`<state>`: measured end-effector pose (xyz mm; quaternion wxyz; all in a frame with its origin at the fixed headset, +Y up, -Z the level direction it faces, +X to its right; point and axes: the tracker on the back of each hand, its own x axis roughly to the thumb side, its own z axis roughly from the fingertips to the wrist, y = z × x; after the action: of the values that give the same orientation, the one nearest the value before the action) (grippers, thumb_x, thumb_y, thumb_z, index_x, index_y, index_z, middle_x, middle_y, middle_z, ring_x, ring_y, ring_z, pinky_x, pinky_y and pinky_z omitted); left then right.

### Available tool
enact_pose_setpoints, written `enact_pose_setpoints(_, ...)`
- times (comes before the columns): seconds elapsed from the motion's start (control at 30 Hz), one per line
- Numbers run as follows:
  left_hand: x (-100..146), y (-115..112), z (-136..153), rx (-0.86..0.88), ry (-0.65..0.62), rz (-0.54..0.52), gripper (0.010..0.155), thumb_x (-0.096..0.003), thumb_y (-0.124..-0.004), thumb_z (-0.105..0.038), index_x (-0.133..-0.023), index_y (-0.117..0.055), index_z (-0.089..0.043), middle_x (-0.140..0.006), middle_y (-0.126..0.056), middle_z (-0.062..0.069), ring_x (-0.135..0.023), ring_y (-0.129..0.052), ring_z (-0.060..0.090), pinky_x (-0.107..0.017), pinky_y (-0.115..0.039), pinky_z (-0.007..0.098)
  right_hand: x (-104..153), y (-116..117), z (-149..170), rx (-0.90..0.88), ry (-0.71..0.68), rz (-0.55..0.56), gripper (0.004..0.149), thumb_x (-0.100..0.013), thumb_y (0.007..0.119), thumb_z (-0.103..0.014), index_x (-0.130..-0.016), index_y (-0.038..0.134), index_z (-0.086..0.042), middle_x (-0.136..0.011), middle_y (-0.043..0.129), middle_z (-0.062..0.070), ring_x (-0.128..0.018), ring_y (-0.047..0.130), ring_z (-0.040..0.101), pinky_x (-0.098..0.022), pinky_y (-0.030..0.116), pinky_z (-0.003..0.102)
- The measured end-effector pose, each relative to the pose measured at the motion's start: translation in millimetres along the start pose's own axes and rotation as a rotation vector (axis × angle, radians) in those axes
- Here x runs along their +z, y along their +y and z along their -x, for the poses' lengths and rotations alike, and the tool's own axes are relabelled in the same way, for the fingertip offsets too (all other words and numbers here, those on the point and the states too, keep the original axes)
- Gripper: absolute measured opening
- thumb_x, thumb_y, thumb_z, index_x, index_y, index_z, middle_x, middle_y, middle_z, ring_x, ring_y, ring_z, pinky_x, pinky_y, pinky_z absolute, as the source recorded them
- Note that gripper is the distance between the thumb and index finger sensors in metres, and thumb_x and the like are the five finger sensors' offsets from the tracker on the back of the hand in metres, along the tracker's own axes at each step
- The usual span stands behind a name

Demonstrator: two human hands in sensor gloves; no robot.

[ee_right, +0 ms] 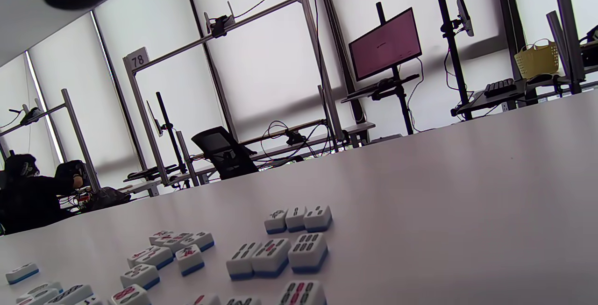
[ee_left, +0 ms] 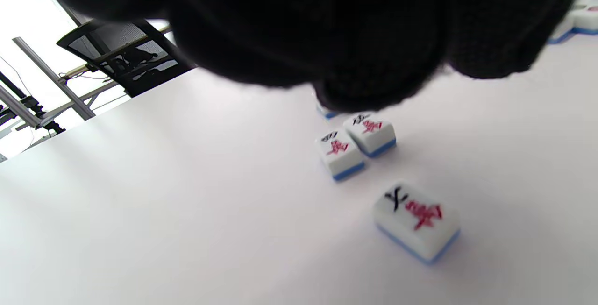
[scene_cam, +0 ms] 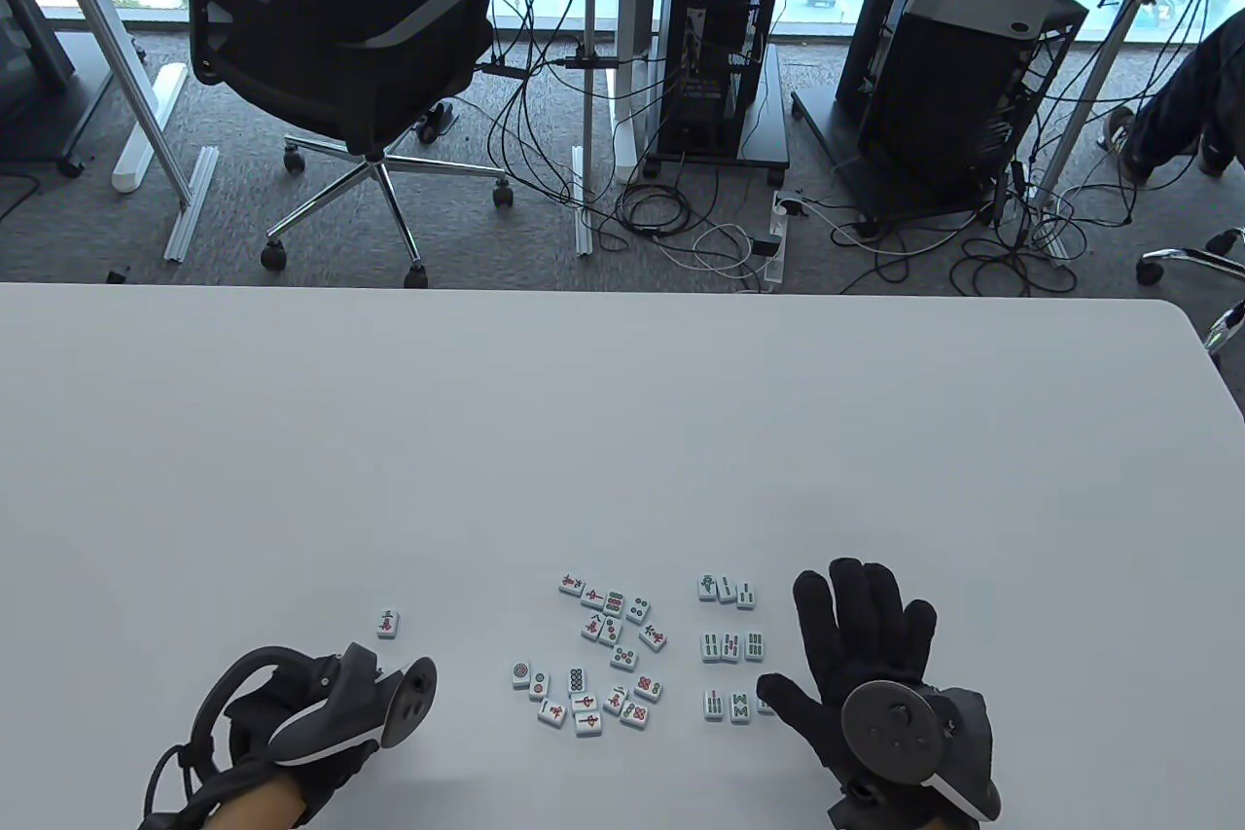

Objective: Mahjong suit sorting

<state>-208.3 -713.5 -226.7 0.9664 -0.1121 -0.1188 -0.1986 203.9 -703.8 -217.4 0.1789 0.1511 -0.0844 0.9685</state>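
- Hands sit nearest: the right hand (scene_cam: 861,665) lies flat on the white table (scene_cam: 622,441) with fingers spread and straight, holding nothing, its thumb just beside the near row of sorted tiles.
- The left hand (scene_cam: 321,723) hovers at near left, its fingers hidden under the tracker; the left wrist view shows only dark glove above three character tiles (ee_left: 371,132), so whether it holds anything cannot be told.
- Sorted bamboo tiles (scene_cam: 729,647) stand in three short rows just left of the right hand.
- The mixed cluster (scene_cam: 603,665) of character, circle and other tiles lies between the hands, several touching.
- One lone character tile (scene_cam: 388,623) rests just beyond the left hand, well apart from the cluster.
- Likely risk: the flat right hand, if it slides left, could knock the tidy rows askew, and packed tiles in the cluster could be dragged along when one is picked.
- Far off stand an office chair (scene_cam: 340,52), computer towers (scene_cam: 963,71) and tangled floor cables (scene_cam: 681,217), none obstructing the work.
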Motion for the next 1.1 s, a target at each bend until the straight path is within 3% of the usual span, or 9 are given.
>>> enact_pose_setpoints(0.2, -43.1, 44.0, -26.9, 0.026, -0.035, -0.194, 0.058, -0.0297, -0.086, -0.054, -0.078, -0.087, -0.022, -0.034, -0.101, -0.017, -0.018, -0.101, 0.010, -0.025, -0.087, 0.037, 0.2, 0.0, 0.2, -0.001, -0.001, 0.002, 0.086, -0.044, 0.060, -0.064, -0.107, 0.014, -0.029, -0.115, 0.008, 0.012, -0.102, 0.005, 0.043, -0.068, 0.015, 0.074)
enact_pose_setpoints(0.37, -82.3, 60.0, -52.6, 0.041, -0.059, -0.236, 0.054, -0.0319, -0.085, -0.053, -0.076, -0.088, -0.022, -0.033, -0.101, -0.016, -0.016, -0.101, 0.010, -0.024, -0.087, 0.037, 0.2, 0.0, 0.4, -0.004, -0.002, 0.002, 0.085, -0.044, 0.060, -0.064, -0.107, 0.014, -0.029, -0.115, 0.008, 0.013, -0.102, 0.005, 0.043, -0.068, 0.015, 0.074)
enact_pose_setpoints(0.53, -114.5, 57.3, -86.5, -0.071, -0.122, -0.247, 0.055, -0.0321, -0.085, -0.051, -0.080, -0.085, -0.024, -0.036, -0.101, -0.017, -0.019, -0.101, 0.010, -0.027, -0.087, 0.036, 0.0, 0.0, 0.7, -0.014, -0.003, 0.002, 0.085, -0.044, 0.060, -0.064, -0.107, 0.014, -0.029, -0.115, 0.008, 0.013, -0.102, 0.005, 0.043, -0.068, 0.015, 0.074)
enact_pose_setpoints(0.63, -128.1, 53.4, -98.9, -0.037, -0.131, -0.219, 0.056, -0.0324, -0.084, -0.051, -0.082, -0.083, -0.026, -0.038, -0.101, -0.017, -0.021, -0.102, 0.010, -0.028, -0.087, 0.036, 0.1, 0.1, 0.7, -0.011, -0.003, 0.001, 0.085, -0.044, 0.060, -0.064, -0.107, 0.014, -0.030, -0.115, 0.008, 0.013, -0.102, 0.005, 0.043, -0.068, 0.015, 0.074)
enact_pose_setpoints(0.97, -149.2, 36.0, -101.7, 0.037, -0.129, -0.167, 0.051, -0.0342, -0.083, -0.050, -0.082, -0.084, -0.032, -0.042, -0.101, -0.017, -0.025, -0.102, 0.010, -0.031, -0.087, 0.036, -0.1, 0.8, 0.3, -0.009, -0.006, -0.004, 0.085, -0.045, 0.060, -0.064, -0.107, 0.014, -0.030, -0.115, 0.008, 0.012, -0.103, 0.005, 0.043, -0.069, 0.015, 0.074)
enact_pose_setpoints(1.1, -152.7, 29.3, -97.4, 0.099, -0.123, -0.133, 0.049, -0.0361, -0.080, -0.050, -0.078, -0.087, -0.026, -0.041, -0.101, -0.017, -0.023, -0.102, 0.010, -0.029, -0.087, 0.037, -0.1, 0.8, 0.2, -0.003, -0.004, -0.006, 0.085, -0.045, 0.060, -0.064, -0.107, 0.014, -0.030, -0.115, 0.008, 0.012, -0.103, 0.006, 0.043, -0.068, 0.015, 0.074)
